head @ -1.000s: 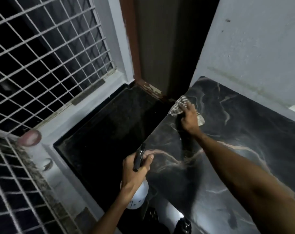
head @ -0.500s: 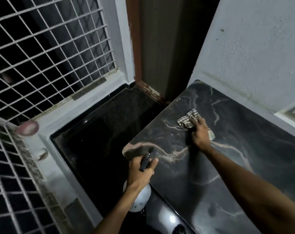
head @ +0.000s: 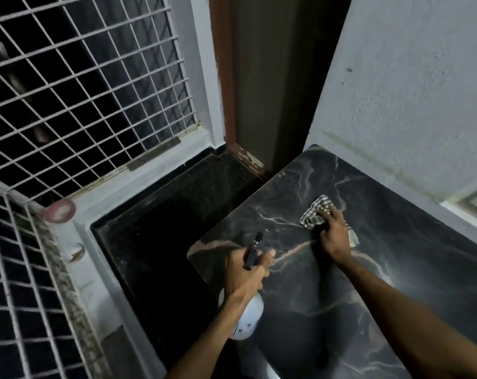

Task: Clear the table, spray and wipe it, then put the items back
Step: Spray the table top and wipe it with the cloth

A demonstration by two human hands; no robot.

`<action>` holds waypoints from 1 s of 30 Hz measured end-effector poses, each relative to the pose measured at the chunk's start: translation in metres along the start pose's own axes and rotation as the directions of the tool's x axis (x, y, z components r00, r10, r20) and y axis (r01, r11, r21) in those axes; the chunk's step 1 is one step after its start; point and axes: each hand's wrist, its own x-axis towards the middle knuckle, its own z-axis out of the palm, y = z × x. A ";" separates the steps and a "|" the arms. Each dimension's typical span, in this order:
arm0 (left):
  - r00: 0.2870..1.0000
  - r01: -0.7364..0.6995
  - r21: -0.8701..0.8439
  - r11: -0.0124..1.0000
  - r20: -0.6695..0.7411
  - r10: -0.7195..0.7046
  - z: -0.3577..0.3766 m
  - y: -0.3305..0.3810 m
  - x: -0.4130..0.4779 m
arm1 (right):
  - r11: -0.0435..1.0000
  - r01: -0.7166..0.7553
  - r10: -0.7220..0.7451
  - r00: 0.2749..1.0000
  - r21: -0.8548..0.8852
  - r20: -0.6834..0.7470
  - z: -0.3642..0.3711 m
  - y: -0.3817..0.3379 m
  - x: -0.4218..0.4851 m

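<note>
A dark marble table top (head: pixel 412 272) with pale veins fills the right half of the view. My right hand (head: pixel 334 233) presses a checked cloth (head: pixel 315 213) flat on the top, some way in from its far left corner. My left hand (head: pixel 248 272) grips a spray bottle (head: pixel 248 315) with a white body and a black trigger head, held at the table's left edge with the nozzle pointing away from me. Nothing else lies on the visible part of the table.
A grey wall (head: pixel 409 91) runs along the table's far side. A dark floor (head: pixel 155 242) lies left of the table. White metal window grilles (head: pixel 81 91) close off the left. A brown door frame (head: pixel 226 77) stands at the far corner.
My right hand has slid the cloth from the table's far left corner toward the middle, nearer to me. My left hand has kept the spray bottle at the left edge.
</note>
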 end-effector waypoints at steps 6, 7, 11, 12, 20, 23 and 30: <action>0.993 -0.101 0.056 0.993 -0.052 0.104 -0.015 -0.008 0.033 | 0.999 -0.035 0.034 0.999 -0.036 -0.035 0.007 -0.018 0.069; 0.993 -0.107 0.028 0.994 -0.040 0.108 -0.019 -0.012 0.040 | 0.999 -0.032 0.031 0.999 -0.038 -0.038 0.007 -0.023 0.088; 0.977 -0.206 0.054 0.977 -0.052 0.209 -0.038 -0.011 0.067 | 0.991 0.126 -0.126 0.992 -0.053 0.004 0.042 -0.060 0.124; 0.972 -0.225 0.095 0.970 -0.053 0.231 -0.041 -0.011 0.068 | 0.973 0.225 -0.219 0.971 -0.056 0.092 0.056 -0.073 0.106; 0.960 -0.243 0.048 0.969 -0.132 0.248 -0.061 -0.023 0.066 | 0.958 0.282 -0.277 0.958 -0.056 0.074 0.090 -0.102 0.095; 0.949 -0.267 0.027 0.963 -0.168 0.267 -0.070 -0.034 0.057 | 0.830 0.558 -0.527 0.776 0.012 0.347 0.122 -0.125 0.020; 0.919 -0.317 0.085 0.945 -0.219 0.328 -0.072 -0.048 0.028 | 0.887 0.459 -0.455 0.858 0.041 0.237 0.106 -0.125 -0.018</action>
